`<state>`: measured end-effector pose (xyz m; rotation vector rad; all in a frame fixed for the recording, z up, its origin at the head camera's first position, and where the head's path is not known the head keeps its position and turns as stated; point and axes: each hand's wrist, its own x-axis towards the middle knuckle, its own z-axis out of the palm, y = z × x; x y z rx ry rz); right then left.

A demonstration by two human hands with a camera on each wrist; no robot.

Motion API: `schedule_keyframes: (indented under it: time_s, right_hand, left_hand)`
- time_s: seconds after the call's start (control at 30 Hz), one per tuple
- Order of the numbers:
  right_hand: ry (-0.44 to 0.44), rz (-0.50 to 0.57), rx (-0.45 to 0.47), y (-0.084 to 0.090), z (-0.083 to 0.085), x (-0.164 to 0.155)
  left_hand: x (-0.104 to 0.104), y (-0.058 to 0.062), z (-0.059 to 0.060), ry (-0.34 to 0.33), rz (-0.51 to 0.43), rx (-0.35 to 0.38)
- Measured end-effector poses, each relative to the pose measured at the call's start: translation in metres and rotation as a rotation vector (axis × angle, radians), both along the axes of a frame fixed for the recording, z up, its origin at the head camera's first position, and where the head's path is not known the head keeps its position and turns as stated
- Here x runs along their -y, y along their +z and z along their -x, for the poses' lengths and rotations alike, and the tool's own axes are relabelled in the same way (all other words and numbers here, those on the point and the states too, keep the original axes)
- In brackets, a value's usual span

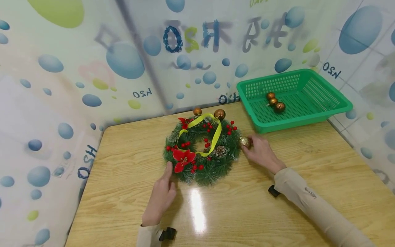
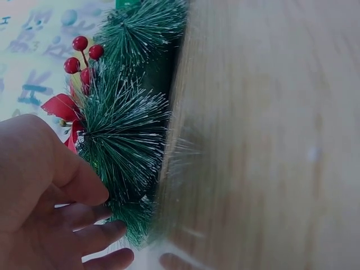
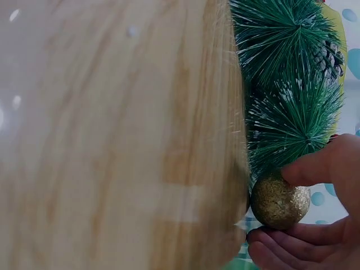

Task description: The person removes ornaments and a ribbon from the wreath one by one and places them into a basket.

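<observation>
A green Christmas wreath (image 1: 210, 173) lies flat on the wooden table, with red flowers, red berries, a pine cone (image 1: 220, 151) and a yellow ribbon (image 1: 217, 136) on it. My right hand (image 1: 261, 152) pinches a glittery gold ball ornament (image 3: 280, 200) between thumb and fingers, against the wreath's right edge. At the lower left edge is my left hand (image 1: 160, 193); its fingertips touch the needles near a red poinsettia (image 1: 183, 160), the fingers loosely bent. Two brown-gold balls, a smaller one (image 1: 197, 111) and a larger one (image 1: 219, 114), sit at the wreath's far edge.
A green plastic basket (image 1: 296, 124) stands at the back right of the table (image 1: 123, 164), holding three copper-coloured balls (image 1: 279, 107). Behind the table hangs a wall covering (image 1: 185, 82) printed with blue and green bubbles.
</observation>
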<state>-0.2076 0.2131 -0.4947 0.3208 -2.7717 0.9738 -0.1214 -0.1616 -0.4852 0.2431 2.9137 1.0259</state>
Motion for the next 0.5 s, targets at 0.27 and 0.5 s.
schedule_keyframes:
  time_s: [0.27,0.5]
  right_hand:
    - [-0.024,0.061,0.037,0.007,-0.004,-0.002]
    - [-0.045,0.078,0.045,0.013,-0.004,0.000]
  left_hand:
    - [0.001,0.001,0.000,-0.016,-0.002,-0.011]
    - [0.001,0.001,0.000,-0.025,0.002,-0.028]
